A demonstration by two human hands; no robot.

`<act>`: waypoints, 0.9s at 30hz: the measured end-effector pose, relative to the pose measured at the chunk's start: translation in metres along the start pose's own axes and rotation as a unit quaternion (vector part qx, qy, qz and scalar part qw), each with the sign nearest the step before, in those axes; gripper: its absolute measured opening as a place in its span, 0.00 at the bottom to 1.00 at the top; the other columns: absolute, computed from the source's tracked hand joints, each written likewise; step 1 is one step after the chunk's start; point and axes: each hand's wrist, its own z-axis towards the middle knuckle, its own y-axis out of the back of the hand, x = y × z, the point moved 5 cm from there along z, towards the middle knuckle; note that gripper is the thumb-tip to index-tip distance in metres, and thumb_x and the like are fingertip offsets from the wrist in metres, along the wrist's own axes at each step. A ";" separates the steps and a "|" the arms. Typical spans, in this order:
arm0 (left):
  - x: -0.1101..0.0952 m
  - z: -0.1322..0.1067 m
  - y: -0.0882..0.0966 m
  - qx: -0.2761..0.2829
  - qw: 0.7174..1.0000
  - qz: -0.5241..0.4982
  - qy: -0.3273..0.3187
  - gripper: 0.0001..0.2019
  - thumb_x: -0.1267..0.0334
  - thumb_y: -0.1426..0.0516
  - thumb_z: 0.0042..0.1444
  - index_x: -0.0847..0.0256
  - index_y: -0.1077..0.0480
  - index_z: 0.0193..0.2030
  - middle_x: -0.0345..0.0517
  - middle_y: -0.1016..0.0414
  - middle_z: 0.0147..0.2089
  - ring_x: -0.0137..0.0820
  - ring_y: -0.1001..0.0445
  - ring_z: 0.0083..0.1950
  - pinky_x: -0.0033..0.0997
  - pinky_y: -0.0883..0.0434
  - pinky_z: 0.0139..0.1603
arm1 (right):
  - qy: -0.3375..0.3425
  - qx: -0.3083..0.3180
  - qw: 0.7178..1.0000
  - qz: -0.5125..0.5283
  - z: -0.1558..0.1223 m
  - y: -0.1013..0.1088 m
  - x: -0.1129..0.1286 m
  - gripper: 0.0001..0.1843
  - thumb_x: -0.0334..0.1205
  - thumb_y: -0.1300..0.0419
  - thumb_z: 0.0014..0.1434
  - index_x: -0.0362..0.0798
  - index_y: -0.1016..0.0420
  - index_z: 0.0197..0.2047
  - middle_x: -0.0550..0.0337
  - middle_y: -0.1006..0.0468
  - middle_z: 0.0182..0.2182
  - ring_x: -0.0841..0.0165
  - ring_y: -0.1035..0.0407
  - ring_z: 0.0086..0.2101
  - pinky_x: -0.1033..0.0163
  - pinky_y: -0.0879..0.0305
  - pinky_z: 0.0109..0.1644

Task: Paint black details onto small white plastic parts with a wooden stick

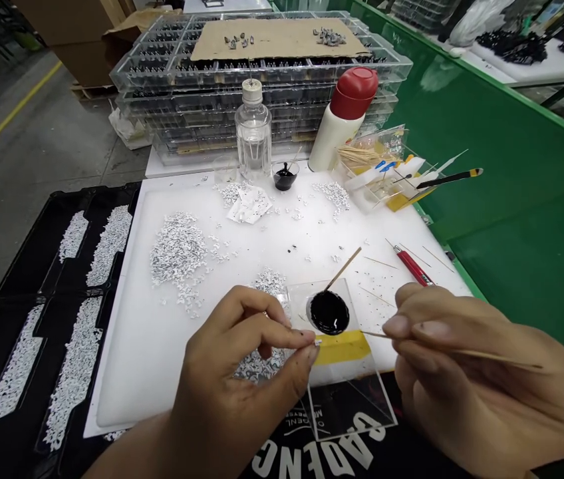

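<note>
Your left hand (237, 379) pinches a tiny white piece (317, 342) between finger and thumb, just beside the clear square plastic sheet (296, 296) with a round black blob (329, 313), while your right hand (451, 372) holds a thin wooden stick (486, 353) near that sheet's yellow tape (342, 347), and upside-down white letters like "CADENC" (332, 439) sit below it.
</note>
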 end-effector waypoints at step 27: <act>-0.002 -0.004 -0.009 -0.039 0.996 0.048 -0.066 0.06 0.78 0.35 0.57 0.64 0.22 0.37 0.42 0.27 0.35 0.24 0.24 0.36 0.21 0.22 0.33 | 0.027 0.016 0.994 -0.108 0.007 -0.019 0.006 0.21 0.24 0.32 0.61 0.53 0.20 0.55 0.56 0.16 0.38 0.64 0.25 0.32 0.54 0.28 0.32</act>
